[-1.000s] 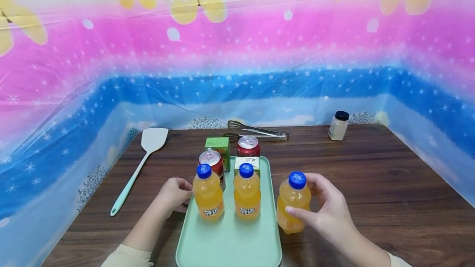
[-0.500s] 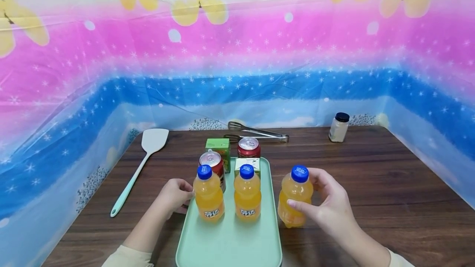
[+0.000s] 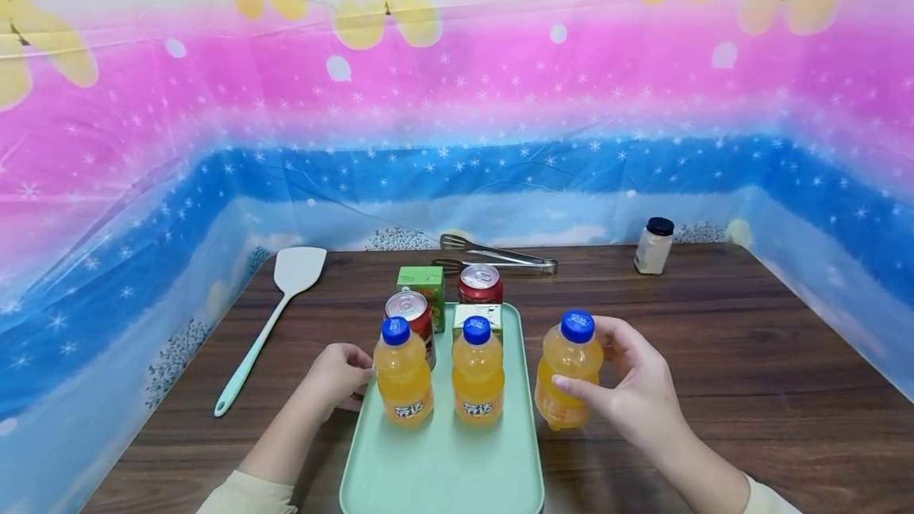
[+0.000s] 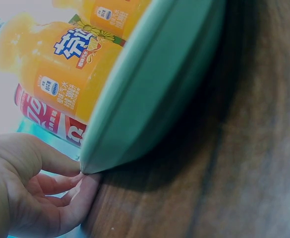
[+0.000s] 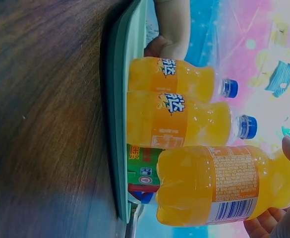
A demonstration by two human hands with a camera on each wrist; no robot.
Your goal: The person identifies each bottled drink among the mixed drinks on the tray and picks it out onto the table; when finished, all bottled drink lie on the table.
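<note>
Our left hand (image 3: pixel 339 377) pinches the pale-green rectangular plastic tray (image 3: pixel 443 466) while our right hand (image 3: pixel 639 397) grips, just beside it, a blue-capped orange plastic bottle (image 3: pixel 571 362) whose base could snag the rim if swung inward low.

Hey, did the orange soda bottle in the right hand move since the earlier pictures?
Yes. In the head view, the orange soda bottle has gone up the picture, judged against the black-lidded jar.
</note>
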